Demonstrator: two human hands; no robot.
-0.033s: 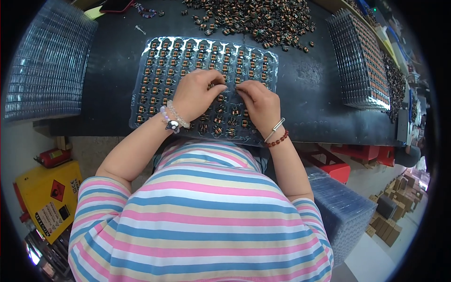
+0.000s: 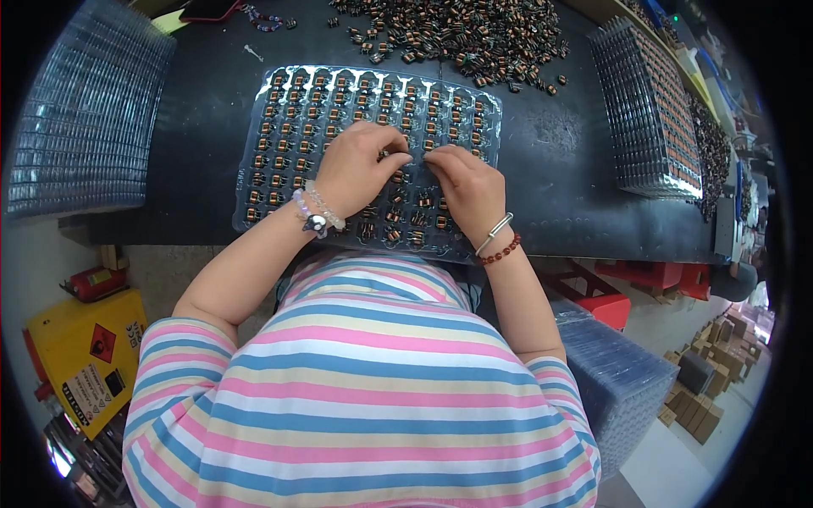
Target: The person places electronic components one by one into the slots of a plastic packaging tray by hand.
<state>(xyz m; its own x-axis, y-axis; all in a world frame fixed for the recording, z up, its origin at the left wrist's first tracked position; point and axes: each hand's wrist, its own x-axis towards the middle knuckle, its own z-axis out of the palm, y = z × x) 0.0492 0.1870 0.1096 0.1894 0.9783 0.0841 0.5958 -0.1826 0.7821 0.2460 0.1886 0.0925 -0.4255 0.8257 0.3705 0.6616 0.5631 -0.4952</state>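
Observation:
A clear plastic tray (image 2: 251, 152) lies on the dark table in front of me, its pockets filled in rows with small copper-wound coils (image 2: 280, 162). Over the tray's middle, my left hand (image 2: 360, 165) is closed, thumb and fingers bent to a pinch. Close to its right, my right hand (image 2: 471, 186) is also closed in a pinch above the tray. A small gap separates the two sets of fingertips. Whatever sits between the fingers of either hand is too small or hidden to name. In the near rows below my hands, some coils (image 2: 394, 234) lie askew.
Beyond the tray a heap of loose coils (image 2: 474, 38) spreads over the table (image 2: 203, 102). Stacked clear trays (image 2: 89, 118) stand at the left, and a stack of filled trays (image 2: 648, 110) at the right. Red stools (image 2: 605, 309) and a wrapped bundle (image 2: 610, 364) are below the right side.
My left hand has shifted very slightly to the right, its bracelets with it. The right hand and the tray look nearly the same.

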